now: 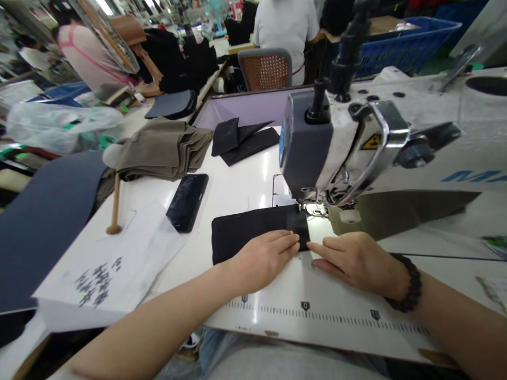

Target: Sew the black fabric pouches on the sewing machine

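A folded black fabric piece [249,227] lies flat on the white sewing table, its right end beside the lit presser foot [317,209] of the sewing machine [307,142]. My left hand [267,258] rests on the fabric's lower right part, fingers stretched out flat and not wrapped round it. At the fabric's lower right corner, my right hand [352,261] points its extended index finger to the edge, thumb apart below it. Its other fingers are bent. A dark bead bracelet [410,285] circles the right wrist. The needle tip is too small to make out.
A black phone [188,203], stacked brown fabric pieces [158,150] and more black pieces [245,140] lie left of the machine. Handwritten paper [106,264] and a wooden stick [114,206] are farther left. Olive fabric [407,211] lies under the machine arm. People sit beyond.
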`<state>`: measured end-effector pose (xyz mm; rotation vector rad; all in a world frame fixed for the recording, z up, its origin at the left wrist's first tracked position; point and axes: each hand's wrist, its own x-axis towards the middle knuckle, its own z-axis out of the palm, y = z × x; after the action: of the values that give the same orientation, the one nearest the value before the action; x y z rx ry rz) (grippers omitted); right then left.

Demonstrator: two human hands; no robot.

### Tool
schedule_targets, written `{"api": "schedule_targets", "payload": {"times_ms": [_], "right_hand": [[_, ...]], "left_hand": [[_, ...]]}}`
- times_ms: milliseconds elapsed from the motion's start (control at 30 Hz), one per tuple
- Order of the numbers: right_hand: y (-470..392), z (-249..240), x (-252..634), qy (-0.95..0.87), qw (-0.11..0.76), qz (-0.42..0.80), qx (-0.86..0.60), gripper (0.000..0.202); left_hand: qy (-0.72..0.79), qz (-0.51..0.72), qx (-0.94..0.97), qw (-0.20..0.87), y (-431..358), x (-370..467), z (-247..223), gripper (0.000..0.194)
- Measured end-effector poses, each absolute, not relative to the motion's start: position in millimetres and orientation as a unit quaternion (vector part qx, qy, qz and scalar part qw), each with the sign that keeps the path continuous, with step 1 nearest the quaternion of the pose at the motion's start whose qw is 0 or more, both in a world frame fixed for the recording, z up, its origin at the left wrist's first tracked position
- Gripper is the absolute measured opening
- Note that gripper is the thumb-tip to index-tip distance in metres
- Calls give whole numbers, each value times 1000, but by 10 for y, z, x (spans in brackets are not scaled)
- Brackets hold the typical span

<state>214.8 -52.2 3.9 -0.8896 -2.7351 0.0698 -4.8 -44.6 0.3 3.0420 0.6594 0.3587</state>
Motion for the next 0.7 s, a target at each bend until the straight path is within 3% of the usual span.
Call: {"api": "schedule_targets", "payload": {"times_ms": [200,700], "right_hand": [[-541,26,2128,-945,132,4,-299,33],[-411,-26,2194,-917,123,73,-373,36]], "left_hand": [[188,122,974,32,-448,-35,44,26],[272,151,949,-53,-424,-19,55,23]]}}
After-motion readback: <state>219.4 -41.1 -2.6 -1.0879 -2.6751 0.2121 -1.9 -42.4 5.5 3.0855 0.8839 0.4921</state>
